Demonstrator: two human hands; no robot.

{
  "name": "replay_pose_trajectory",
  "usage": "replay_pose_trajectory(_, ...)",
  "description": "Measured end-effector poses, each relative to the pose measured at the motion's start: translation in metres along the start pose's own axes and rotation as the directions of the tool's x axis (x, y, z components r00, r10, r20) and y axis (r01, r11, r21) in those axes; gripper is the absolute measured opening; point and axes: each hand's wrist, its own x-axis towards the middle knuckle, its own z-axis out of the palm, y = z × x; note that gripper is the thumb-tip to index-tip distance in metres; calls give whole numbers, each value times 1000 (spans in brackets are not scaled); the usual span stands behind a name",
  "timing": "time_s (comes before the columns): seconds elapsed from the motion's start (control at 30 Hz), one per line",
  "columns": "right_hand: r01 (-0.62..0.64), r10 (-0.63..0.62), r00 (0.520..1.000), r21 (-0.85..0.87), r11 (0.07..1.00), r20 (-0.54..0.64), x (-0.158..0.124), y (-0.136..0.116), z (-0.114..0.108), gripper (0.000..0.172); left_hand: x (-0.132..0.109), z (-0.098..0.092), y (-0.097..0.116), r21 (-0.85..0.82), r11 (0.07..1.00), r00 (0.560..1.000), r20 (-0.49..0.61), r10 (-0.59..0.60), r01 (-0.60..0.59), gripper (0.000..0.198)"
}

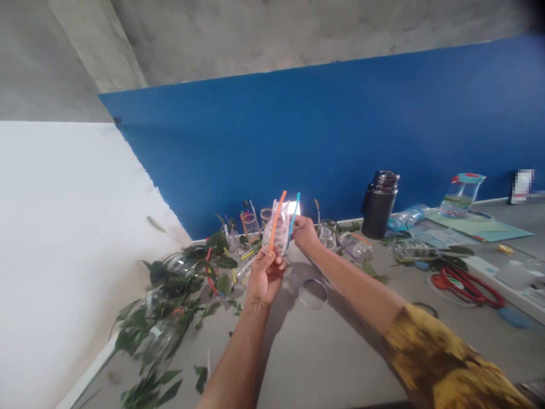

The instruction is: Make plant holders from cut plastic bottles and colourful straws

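My left hand [267, 274] is closed round the lower end of a clear plastic bottle [279, 232], held up above the table. An orange straw [276, 221] runs along the bottle's near side, and a blue straw [293, 218] stands along its right side. Just right of the blue straw, my right hand [303, 232] has its fingers drawn together. What they grip, if anything, is hidden. A bright white patch [293, 208] glows behind the bottle's upper end. Below the hands a clear ring [314, 293] lies on the grey table [323, 358].
Leafy cuttings [170, 318] and clear bottles crowd the left. A black flask [380, 204] stands before the blue wall [298, 136]. Further right are a lidded jug [462, 196], a lying bottle [409, 249] and red-handled scissors [468, 288].
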Motion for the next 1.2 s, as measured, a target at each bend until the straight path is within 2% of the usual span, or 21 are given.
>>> replay_pose_trajectory(0.07,6,-5,1000,-27,1000,19,-14,-6,-21,23,1,-1,-2,-19,1000,1000,-26,-13,13,34)
replay_pose_trajectory(0.2,91,-86,992,-60,994,91,-50,-23,-67,34,3,-2,-7,-38,999,996,-88,-32,28,34)
replay_pose_trajectory(0.3,166,-150,981,-132,977,124,-73,-39,-82,36,5,0,-12,-51,997,987,-147,-65,58,35)
replay_pose_trajectory(0.43,205,-202,979,-155,967,34,-86,-56,-74,31,7,8,-17,9,997,981,-180,-75,78,37)
replay_pose_trajectory(0.57,219,-218,976,-124,968,18,-82,-61,-63,26,11,14,-22,101,995,992,-127,4,9,36)
replay_pose_trajectory(0.7,225,-227,974,-109,968,-5,-74,-55,-57,57,12,17,-31,174,985,988,-154,32,-5,38)
replay_pose_trajectory(0.73,223,-225,974,-105,969,-7,-73,-53,-56,59,12,17,-33,215,977,986,-159,38,-3,40)
replay_pose_trajectory(0.77,222,-223,975,-101,970,-4,-72,-52,-54,54,12,17,-36,257,967,986,-159,46,-3,42)
replay_pose_trajectory(0.87,213,-213,977,-85,973,3,-74,-46,-50,25,13,14,-43,313,950,985,-155,69,-17,44)
replay_pose_trajectory(1.07,55,-55,996,-1,998,-68,-80,-21,-40,29,15,-3,-60,198,980,976,-218,26,18,40)
replay_pose_trajectory(1.13,53,-58,996,-70,996,-73,-82,-14,-42,26,17,-9,-64,165,985,975,-222,-10,48,38)
replay_pose_trajectory(1.2,79,-70,997,-248,965,45,-83,-14,-49,20,19,-14,-65,140,988,967,-254,-27,64,34)
